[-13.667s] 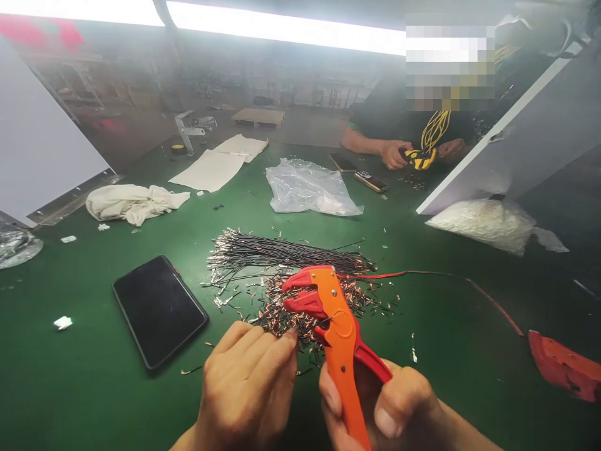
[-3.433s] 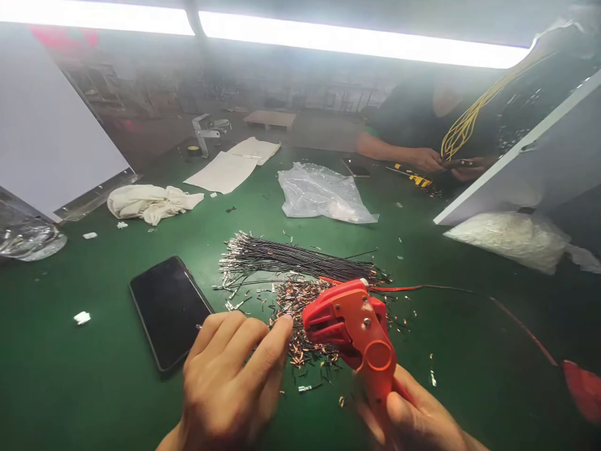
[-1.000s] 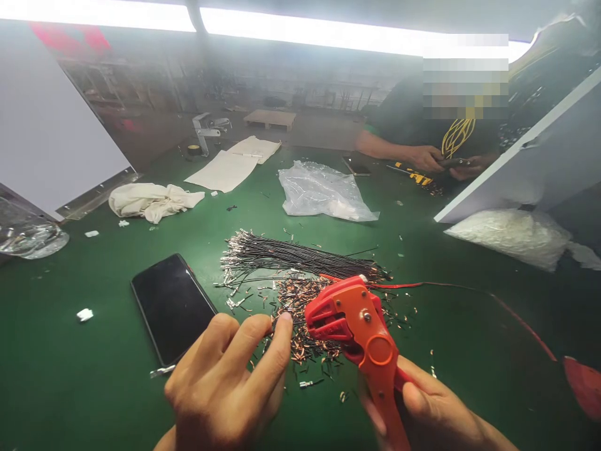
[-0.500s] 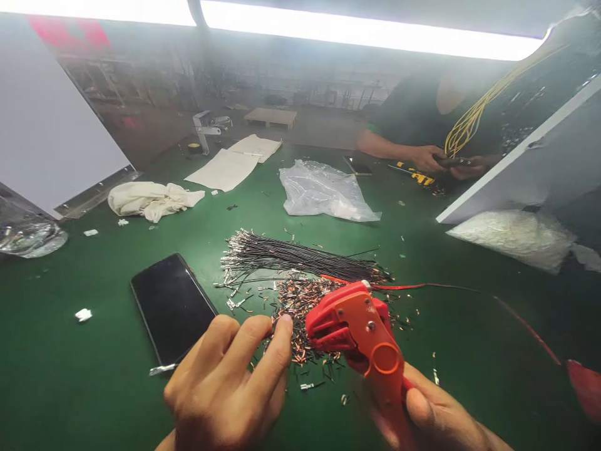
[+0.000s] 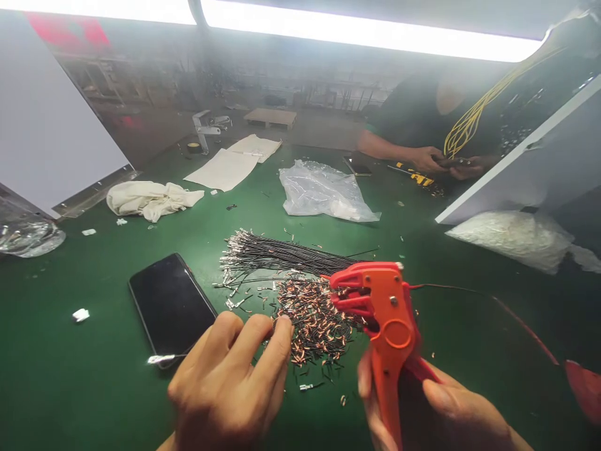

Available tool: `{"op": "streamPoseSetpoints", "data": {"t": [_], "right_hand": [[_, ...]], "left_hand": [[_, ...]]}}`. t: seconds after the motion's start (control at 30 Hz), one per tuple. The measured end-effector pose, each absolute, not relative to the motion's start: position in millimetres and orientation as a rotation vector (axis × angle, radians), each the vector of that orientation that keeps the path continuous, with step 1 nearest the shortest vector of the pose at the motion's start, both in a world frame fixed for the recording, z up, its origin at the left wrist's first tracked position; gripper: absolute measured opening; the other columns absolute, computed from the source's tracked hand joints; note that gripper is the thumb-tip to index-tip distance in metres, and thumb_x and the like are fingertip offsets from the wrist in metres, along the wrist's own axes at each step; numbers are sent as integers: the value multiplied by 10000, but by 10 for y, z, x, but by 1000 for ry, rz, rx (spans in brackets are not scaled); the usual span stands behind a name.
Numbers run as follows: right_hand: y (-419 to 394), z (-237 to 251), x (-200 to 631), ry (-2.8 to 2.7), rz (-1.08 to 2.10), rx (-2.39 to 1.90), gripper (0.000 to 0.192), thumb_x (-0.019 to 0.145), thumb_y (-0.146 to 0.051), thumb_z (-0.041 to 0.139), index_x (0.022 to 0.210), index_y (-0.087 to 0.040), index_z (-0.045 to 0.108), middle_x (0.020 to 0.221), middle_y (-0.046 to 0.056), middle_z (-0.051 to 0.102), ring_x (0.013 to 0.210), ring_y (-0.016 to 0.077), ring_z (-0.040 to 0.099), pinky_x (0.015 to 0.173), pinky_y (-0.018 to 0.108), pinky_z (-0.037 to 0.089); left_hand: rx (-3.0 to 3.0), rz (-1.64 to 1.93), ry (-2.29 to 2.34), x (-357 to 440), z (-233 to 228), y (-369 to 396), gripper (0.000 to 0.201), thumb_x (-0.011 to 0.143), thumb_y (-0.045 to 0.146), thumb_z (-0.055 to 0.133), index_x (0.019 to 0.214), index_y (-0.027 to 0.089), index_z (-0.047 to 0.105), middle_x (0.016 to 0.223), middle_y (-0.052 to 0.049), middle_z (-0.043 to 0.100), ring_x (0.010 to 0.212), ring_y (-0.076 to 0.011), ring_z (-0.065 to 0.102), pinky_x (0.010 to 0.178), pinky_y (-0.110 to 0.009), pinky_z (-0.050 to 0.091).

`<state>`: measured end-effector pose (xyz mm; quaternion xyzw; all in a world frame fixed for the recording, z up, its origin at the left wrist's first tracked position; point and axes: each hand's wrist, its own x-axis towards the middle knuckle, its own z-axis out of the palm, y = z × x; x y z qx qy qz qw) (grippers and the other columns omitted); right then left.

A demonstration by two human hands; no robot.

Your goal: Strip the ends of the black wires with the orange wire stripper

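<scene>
Around the handles of a red wire stripper my right hand is closed, the thumb on the right side. The tool's jaws are apart and face left, over a heap of copper and black wire clippings. My left hand is pinched, its fingertips at the heap's left edge. From beneath it a black wire with a silver crimp terminal sticks out leftward; the hand hides the rest. Behind the heap lies a bundle of black wires with terminals at their left ends.
A phone lies by my left hand. Farther back are a white cloth, paper sheets and a clear plastic bag. Across the table a co-worker's hands hold a dark item near yellow wires. Panels flank both sides.
The wire stripper has moved right and turned more upright, with its handles spread wider. My left hand has barely shifted; more of the black wire shows behind the terminal.
</scene>
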<state>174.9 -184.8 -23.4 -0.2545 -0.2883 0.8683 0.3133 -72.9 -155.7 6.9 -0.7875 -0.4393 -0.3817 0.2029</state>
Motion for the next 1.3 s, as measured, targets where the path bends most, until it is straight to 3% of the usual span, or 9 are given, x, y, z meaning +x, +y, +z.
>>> {"op": "streamPoseSetpoints", "data": {"t": [0.13,0.3,0.37,0.53,0.7,0.83,0.93,1.13,1.3], "right_hand": [[-1767,-140,1745,-1068,1811,-845,289,893,-450,626,1107,-256,611,929,39,662,767,188,636,731,322,494],[-1786,-113,1679,-1362,1212,-1254,110,945,-352,590,1047,-314,610,991,-5,603,941,177,578,900,300,456],[-1830,-131,1643,-1428,1171,-1303,99,946,-348,583,1031,-306,612,969,-1,607,950,181,574,888,288,467],[-1882,-176,1589,-1646,1230,-1184,111,974,-311,505,1026,-255,585,862,21,610,796,185,610,674,266,515],[-1887,-198,1582,-1639,1117,-1211,140,963,-229,489,1058,-262,586,861,14,642,744,160,620,674,232,540],[-1871,-160,1560,-1687,1030,-1233,165,893,-160,515,1006,-256,587,749,-20,606,609,147,566,555,220,501],[-1874,-127,1547,-1680,953,-1285,169,817,-133,552,930,-254,585,758,-15,616,616,161,573,598,254,519],[-1901,-109,1529,-1626,955,-1409,184,796,-174,576,960,-248,614,799,42,681,689,239,638,702,356,551],[-1839,-150,1592,-1780,754,-1369,194,818,-132,544,970,-251,563,848,42,641,769,245,617,684,351,501]], "left_hand": [[-2285,-1056,-1180,-710,30,-1578,130,789,93,713,904,153,724,797,-18,721,715,-163,442,644,-281,367],[-2344,-1093,-1094,-613,-106,-1672,158,875,97,569,916,151,712,823,-52,719,797,-214,497,704,-325,383],[-2375,-1085,-1095,-576,-144,-1716,191,900,104,525,944,148,705,847,-56,720,823,-222,512,726,-335,395],[-2450,-987,-1040,-535,-142,-1784,175,883,104,571,975,175,702,881,-31,728,863,-212,551,766,-336,426],[-2472,-972,-966,-506,-132,-1795,118,866,130,630,931,198,701,865,0,725,815,-171,577,747,-311,440],[-2497,-1006,-927,-471,-142,-1790,115,874,108,616,905,186,694,818,7,718,773,-168,562,688,-305,420],[-2529,-1039,-909,-426,-130,-1778,131,882,75,587,866,163,682,715,5,687,696,-164,535,617,-300,392],[-2576,-1073,-849,-327,-139,-1759,224,896,26,550,710,129,624,527,39,543,511,-113,432,471,-284,280],[-2565,-1049,-864,-315,-151,-1791,333,941,34,467,650,144,587,544,28,564,528,-114,508,487,-276,354]]}}
